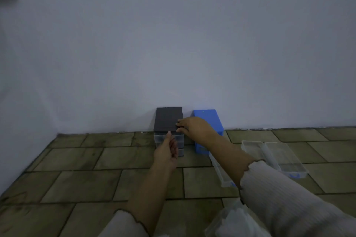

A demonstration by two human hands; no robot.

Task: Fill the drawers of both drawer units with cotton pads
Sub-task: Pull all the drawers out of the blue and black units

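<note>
Pale blue-grey wall (173, 34) behind; floor (86, 179) of olive-brown rectangular tiles, dark grout lines, dim light

Head view, forward and down

The single wide-angle camera sat on the person's head, looked down across the tiled floor (107, 161) toward the wall (173, 44), with both forearms reaching away from it.

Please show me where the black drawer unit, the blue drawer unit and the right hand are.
black drawer unit (168, 119): head view, on its dark top.
blue drawer unit (207, 114): head view, on its blue top.
right hand (194, 128): head view, on its back.
</note>
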